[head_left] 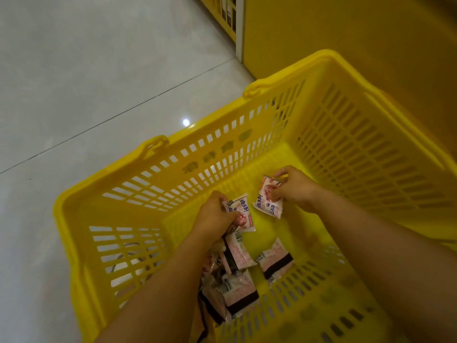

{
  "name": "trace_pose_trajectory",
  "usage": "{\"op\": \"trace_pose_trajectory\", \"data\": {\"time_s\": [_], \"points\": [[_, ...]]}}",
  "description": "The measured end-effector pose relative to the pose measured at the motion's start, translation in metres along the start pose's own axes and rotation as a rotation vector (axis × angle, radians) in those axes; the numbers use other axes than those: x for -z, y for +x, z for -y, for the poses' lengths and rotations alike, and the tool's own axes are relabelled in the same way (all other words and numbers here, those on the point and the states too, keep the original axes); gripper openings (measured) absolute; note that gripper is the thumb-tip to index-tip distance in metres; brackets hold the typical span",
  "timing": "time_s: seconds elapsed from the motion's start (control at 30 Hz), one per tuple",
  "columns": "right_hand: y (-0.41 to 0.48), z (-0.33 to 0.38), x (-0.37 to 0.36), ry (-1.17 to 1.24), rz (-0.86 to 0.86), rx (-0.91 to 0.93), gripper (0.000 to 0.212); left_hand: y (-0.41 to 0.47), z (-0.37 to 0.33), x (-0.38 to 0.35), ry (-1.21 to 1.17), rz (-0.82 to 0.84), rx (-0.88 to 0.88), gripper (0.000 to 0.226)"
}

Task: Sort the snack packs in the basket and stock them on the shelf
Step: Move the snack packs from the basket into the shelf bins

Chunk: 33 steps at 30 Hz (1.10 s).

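Sorting looks barely begun, and nothing shows as stocked on the yellow shelf (228, 18) at the top edge. Low inside the yellow basket (247, 144), which stands on the pale floor (86, 82), the left hand (214, 215) curls round one snack pack (243, 212) and the right hand (295, 186) pinches a second pack (265, 200). The loose packs (238, 289) lie heaped on the basket bottom nearer the person, small glossy pink-and-white pouches with dark bands and barcodes.

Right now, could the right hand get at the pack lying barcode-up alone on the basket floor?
Likely yes: nothing covers the barcode-up pack, though the right hand is gripping another pack.
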State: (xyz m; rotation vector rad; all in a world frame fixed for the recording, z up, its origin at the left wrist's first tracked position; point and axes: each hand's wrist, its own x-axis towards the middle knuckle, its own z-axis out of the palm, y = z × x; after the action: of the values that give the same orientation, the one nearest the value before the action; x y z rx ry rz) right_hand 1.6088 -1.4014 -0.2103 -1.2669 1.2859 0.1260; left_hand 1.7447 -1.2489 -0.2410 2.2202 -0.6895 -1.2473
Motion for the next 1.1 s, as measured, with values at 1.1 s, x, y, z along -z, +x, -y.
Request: {"op": "trace_pose_trajectory", "data": {"time_s": [1.1], "points": [[-0.019,-0.010,0.005,-0.765,0.388,0.081,0.042,0.002,-0.011,0.000,-0.481,-0.061,0.025,0.031]]}}
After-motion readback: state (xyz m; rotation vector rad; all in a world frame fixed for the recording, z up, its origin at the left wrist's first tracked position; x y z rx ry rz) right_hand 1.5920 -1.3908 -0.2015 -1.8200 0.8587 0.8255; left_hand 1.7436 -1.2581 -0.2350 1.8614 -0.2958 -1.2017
